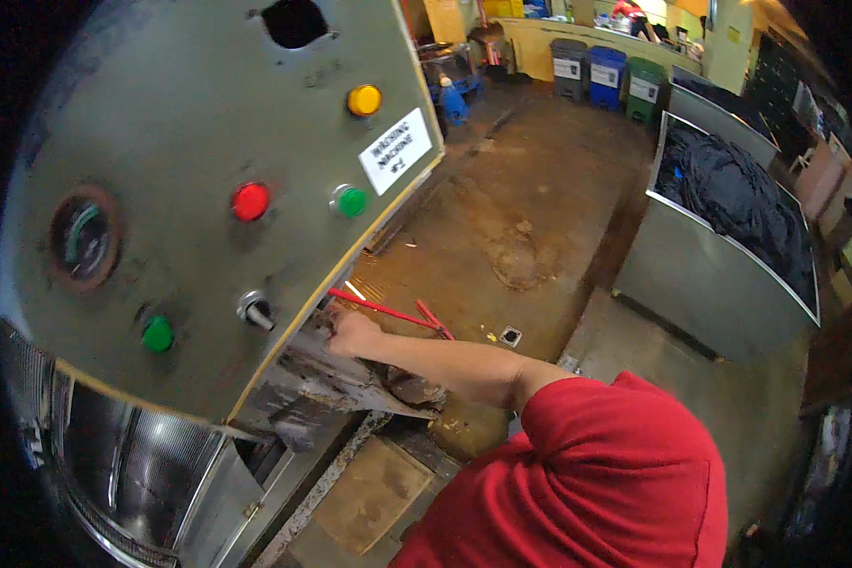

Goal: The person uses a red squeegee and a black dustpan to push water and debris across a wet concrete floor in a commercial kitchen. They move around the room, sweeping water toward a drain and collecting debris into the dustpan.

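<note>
The flat grey-green control panel (199,133) is smudged sheet metal with a thin yellow edge (276,351), carrying domed buttons in amber (363,100), red (250,202) and green (353,201), a stubby metal selector switch (255,310) and a round gauge (85,237) in a rust-brown ring. Below it sits a curved, finely ribbed drum (161,464) of shiny metal; to its right, a scuffed, grimy metal casing (308,379) and a flat brown board (374,492). The floor (559,180) is stained brown and glossy in patches, and crumpled black plastic (729,180) fills a smooth-sided grey cart (682,260) at the right. From a soft red sleeve (577,426), a bare forearm reaches left to the right hand (352,333), its fingers curled at the panel's lower right edge, above the casing. Two slim, smooth red bars (388,310) form a narrow V just above and beside the wrist. The fingertips are hidden, so I cannot tell whether the hand grasps anything.
</note>
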`<state>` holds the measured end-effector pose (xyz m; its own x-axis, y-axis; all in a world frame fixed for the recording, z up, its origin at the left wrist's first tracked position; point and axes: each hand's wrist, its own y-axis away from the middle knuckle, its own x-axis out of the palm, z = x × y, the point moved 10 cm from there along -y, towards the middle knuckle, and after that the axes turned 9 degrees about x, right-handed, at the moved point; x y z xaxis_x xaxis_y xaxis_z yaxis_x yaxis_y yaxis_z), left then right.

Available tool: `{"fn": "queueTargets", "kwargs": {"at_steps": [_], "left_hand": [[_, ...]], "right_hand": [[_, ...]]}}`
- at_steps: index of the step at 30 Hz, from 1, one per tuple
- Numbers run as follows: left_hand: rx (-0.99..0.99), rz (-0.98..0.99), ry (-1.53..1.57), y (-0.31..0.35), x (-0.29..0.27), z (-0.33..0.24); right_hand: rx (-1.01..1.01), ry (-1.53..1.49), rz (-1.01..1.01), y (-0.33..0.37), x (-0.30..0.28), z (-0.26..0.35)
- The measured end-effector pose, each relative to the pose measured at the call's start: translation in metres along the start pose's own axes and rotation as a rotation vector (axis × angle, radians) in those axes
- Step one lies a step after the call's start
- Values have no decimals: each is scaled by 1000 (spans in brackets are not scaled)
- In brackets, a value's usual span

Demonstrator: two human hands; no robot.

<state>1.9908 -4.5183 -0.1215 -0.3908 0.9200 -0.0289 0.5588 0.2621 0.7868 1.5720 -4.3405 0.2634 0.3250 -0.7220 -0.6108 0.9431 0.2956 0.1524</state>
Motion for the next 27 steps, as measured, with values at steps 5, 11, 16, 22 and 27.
{"fn": "queueTargets", "kwargs": {"at_steps": [5, 11, 16, 22, 27], "left_hand": [[-41, 84, -125, -32, 68, -24], [-127, 170, -291, -76, 194, -42], [-20, 235, -524, -112, 319, -120], [158, 417, -245, -130, 540, -266], [284, 319, -626, -175, 594, -300]], "right_hand": [[-240, -84, 457, 17, 11, -17], [-311, -83, 394, 11, -136, -193], [445, -427, -77, -1, -325, -458], [657, -875, -399, 3, -415, -590], [505, -745, 11, -54, -394, -569]]}}
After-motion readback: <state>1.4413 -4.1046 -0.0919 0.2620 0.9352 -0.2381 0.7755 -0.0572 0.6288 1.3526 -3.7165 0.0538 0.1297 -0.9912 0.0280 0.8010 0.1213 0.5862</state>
